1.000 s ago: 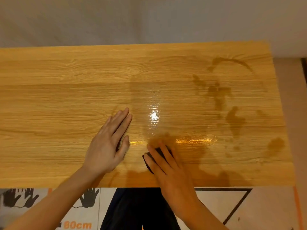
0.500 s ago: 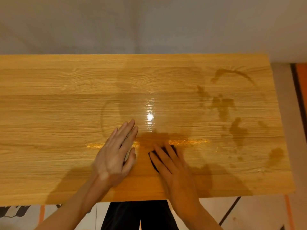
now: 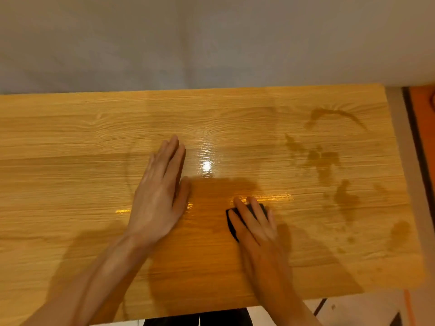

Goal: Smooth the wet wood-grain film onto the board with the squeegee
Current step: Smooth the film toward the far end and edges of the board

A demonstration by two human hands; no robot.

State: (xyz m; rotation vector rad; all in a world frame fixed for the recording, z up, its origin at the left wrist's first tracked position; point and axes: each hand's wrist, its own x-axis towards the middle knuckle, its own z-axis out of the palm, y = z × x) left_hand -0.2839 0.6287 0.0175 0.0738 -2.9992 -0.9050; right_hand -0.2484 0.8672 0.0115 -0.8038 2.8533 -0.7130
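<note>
The board (image 3: 70,184) fills most of the head view, covered in glossy wood-grain film with wet, shiny streaks near the middle. My left hand (image 3: 160,194) lies flat on the film with straight fingers, left of centre. My right hand (image 3: 256,222) presses a small black squeegee (image 3: 231,223) onto the film with straight fingers laid over it; only the squeegee's left edge and a corner show. Dark damp patches (image 3: 343,196) mark the film's right part.
A grey wall (image 3: 211,38) runs along the board's far edge. An orange strip with a dark line (image 3: 421,137) borders the right side. Below the near edge lie my dark trousers (image 3: 200,320) and pale floor.
The camera has tilted so the board sits lower in view. My left hand slid farther up the film, and the gap between it and my right hand with the squeegee has widened.
</note>
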